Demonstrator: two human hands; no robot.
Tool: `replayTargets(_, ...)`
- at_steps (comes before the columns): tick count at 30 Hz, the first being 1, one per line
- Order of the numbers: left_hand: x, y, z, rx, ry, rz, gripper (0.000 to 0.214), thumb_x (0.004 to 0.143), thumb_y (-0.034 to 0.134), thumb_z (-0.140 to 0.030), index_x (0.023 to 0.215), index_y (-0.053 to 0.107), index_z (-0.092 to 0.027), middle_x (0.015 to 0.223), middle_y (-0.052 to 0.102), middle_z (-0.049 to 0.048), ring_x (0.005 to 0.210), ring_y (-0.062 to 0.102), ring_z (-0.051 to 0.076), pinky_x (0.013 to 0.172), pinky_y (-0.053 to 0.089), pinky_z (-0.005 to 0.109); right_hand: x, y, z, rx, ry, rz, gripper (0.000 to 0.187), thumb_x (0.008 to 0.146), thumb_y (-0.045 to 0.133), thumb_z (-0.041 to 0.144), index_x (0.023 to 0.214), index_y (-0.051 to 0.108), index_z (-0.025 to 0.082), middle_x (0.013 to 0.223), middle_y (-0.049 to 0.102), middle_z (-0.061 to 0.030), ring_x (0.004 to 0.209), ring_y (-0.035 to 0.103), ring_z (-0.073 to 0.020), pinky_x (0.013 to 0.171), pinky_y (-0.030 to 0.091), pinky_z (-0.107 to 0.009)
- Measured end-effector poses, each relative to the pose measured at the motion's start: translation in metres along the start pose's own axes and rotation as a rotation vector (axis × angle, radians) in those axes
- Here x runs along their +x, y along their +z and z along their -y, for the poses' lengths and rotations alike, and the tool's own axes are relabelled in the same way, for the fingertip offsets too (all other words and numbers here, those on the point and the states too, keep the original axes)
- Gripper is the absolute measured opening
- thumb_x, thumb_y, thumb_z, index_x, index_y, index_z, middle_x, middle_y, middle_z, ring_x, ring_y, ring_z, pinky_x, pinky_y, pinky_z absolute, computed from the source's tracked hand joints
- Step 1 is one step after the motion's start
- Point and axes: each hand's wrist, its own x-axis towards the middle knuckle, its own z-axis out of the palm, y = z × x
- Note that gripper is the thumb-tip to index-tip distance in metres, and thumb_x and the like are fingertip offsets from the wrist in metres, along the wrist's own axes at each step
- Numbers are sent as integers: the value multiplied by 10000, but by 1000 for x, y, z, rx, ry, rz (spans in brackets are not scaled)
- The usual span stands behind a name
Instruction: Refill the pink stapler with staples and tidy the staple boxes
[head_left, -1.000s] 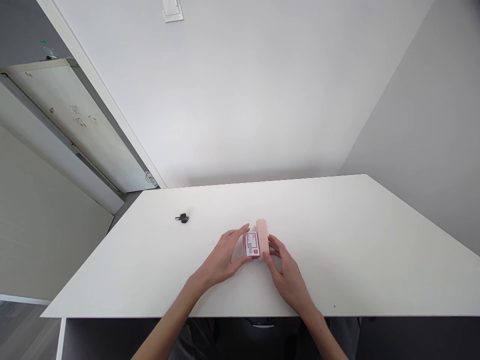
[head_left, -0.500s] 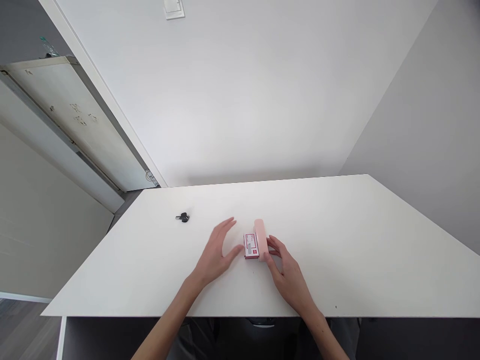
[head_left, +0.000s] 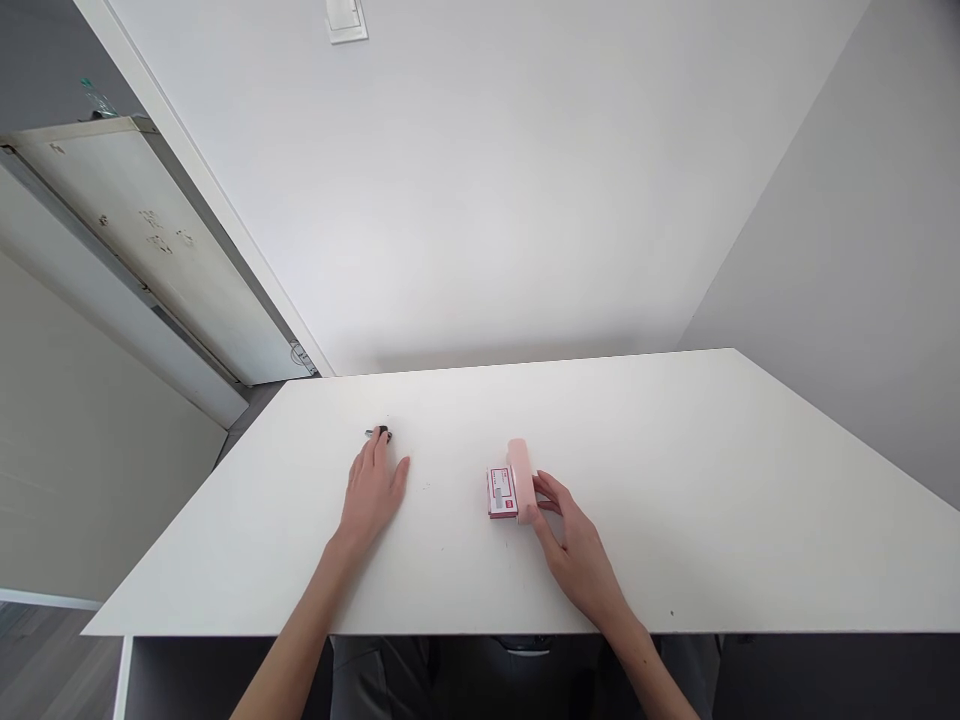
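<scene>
My left hand (head_left: 370,492) lies over the left part of the table with its fingers stretched forward and thumb apart. Its fingertips touch a black-headed key (head_left: 384,433) and partly cover it. My right hand (head_left: 576,555) has its thumb and fingers closed on the right side and near end of a pink stapler (head_left: 520,470). Against the stapler's left side sits a small white and dark red box (head_left: 501,492) with printing on top.
The white table (head_left: 675,470) narrows toward the wall (head_left: 525,200) behind it. A light switch (head_left: 345,18) is on that wall. Off to the left stands a worn whitish panel (head_left: 165,240). One dark speck marks the table near its front edge.
My left hand has moved left, away from the box, and onto the key. The key has shifted slightly right. My right hand, the stapler and the box stay put.
</scene>
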Motion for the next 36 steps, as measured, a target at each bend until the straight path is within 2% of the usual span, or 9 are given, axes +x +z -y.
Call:
replayTargets(4, -7, 9, -31, -183, 121, 63, 614, 1025, 315, -299, 1606, 174, -160, 1602, 398, 167, 1480, 384, 310, 1184, 346, 543, 1, -1, -2, -5, 2, 7, 543, 994, 503, 517, 1467, 465, 253, 1479, 575, -100, 1302, 595, -293, 1054, 522, -489)
replayTargets(7, -12, 15, -56, -327, 216, 180, 674, 994, 288, -177, 1626, 59, -217, 1597, 431, 107, 1505, 347, 243, 1203, 342, 504, 2, -1, -1, -18, 9, 18, 552, 1000, 489, 523, 1475, 447, 246, 1494, 559, -103, 1307, 589, -287, 1073, 507, -490)
replayTargets(11, -15, 20, -78, -454, 299, 296, 719, 955, 296, -114, 1619, 53, -245, 1573, 474, 77, 1527, 305, 206, 1229, 311, 512, 2, -1, 0, -18, -5, 8, 552, 998, 495, 519, 1475, 451, 246, 1486, 567, -106, 1294, 600, -288, 1079, 502, -496)
replayTargets(17, -12, 16, -94, -533, 322, 352, 728, 920, 321, -89, 1589, 99, -269, 1525, 537, 61, 1529, 295, 198, 1228, 307, 538, 3, -1, 0, -17, -10, 10, 540, 998, 493, 519, 1464, 460, 248, 1488, 565, -106, 1304, 596, -286, 1066, 514, -485)
replayTargets(22, -12, 14, -101, -654, 234, 408, 653, 944, 305, -128, 1559, 155, -285, 1495, 568, 69, 1493, 370, 201, 1199, 354, 530, 2, -1, 1, -21, -6, 13, 532, 999, 494, 518, 1460, 463, 254, 1481, 573, -99, 1301, 598, -282, 1081, 503, -483)
replayTargets(25, -14, 14, -104, -732, 159, 427, 579, 986, 292, -176, 1537, 181, -316, 1543, 516, 56, 1462, 424, 204, 1183, 380, 521, 2, -1, 2, -19, -13, 12, 533, 999, 492, 522, 1460, 467, 255, 1480, 573, -97, 1302, 595, -284, 1075, 506, -479)
replayTargets(29, -19, 13, -110, -811, 50, 410, 450, 1067, 286, -383, 1515, 262, -342, 1633, 381, 39, 1498, 372, 203, 1206, 366, 466, 2, -1, 0, -26, -13, 11, 532, 1000, 485, 524, 1458, 469, 255, 1482, 569, -101, 1293, 599, -291, 1079, 499, -493)
replayTargets(33, -24, 13, -123, -828, -53, 421, 514, 1062, 235, -551, 1522, 326, -341, 1675, 284, 28, 1536, 296, 216, 1217, 354, 430, 2, -1, -1, -29, -19, 11, 535, 1000, 485, 526, 1458, 467, 250, 1478, 571, -104, 1296, 595, -290, 1078, 502, -487)
replayTargets(36, -26, 15, -138, -906, -131, 415, 548, 1049, 208, -604, 1492, 374, -328, 1643, 351, 34, 1492, 376, 223, 1175, 407, 414, 2, 0, 0, -27, -15, 12, 539, 1000, 482, 528, 1460, 464, 248, 1485, 564, -105, 1301, 593, -285, 1081, 501, -476)
